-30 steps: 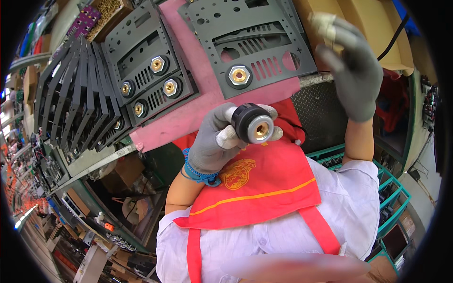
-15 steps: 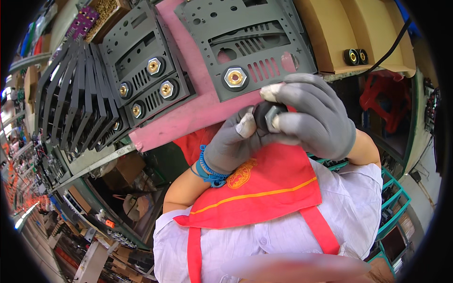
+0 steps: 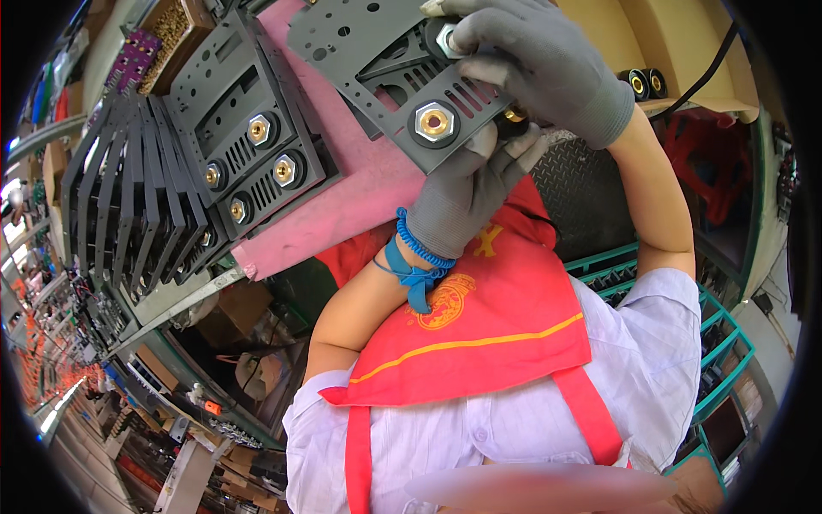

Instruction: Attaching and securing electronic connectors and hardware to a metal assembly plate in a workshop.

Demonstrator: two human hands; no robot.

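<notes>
We are listing, first, a right hand (image 3: 552, 73) in a grey glove with pale fingertips; its thumb and fingers are pinching a silver hex nut (image 3: 447, 41). Behind the nut, a black ring (image 3: 433, 38) is showing; both are lying over the upper right part of a dark grey metal panel (image 3: 368, 38), though we cannot tell whether they are seated in it.

Second, a left hand (image 3: 458, 193), gloved alike; its fingers are closing round a black fitting (image 3: 514, 127) with a gold-coloured glint, partly hidden, just beside the panel's lower edge. A blue coiled wristband (image 3: 419, 244) is circling the wrist.

The same panel is bearing one brass-cored hex fitting (image 3: 435, 122) near its lower corner, beside a row of slots, and is resting above a pink mat (image 3: 360, 184).

To the left, we are counting four more hex fittings (image 3: 259, 130) on stacked panels (image 3: 205, 86), then a leaning row of black panels (image 3: 137, 193). To the right, a cardboard tray (image 3: 685, 43) is holding two black fittings with gold-coloured centres (image 3: 656, 83), side by side.
</notes>
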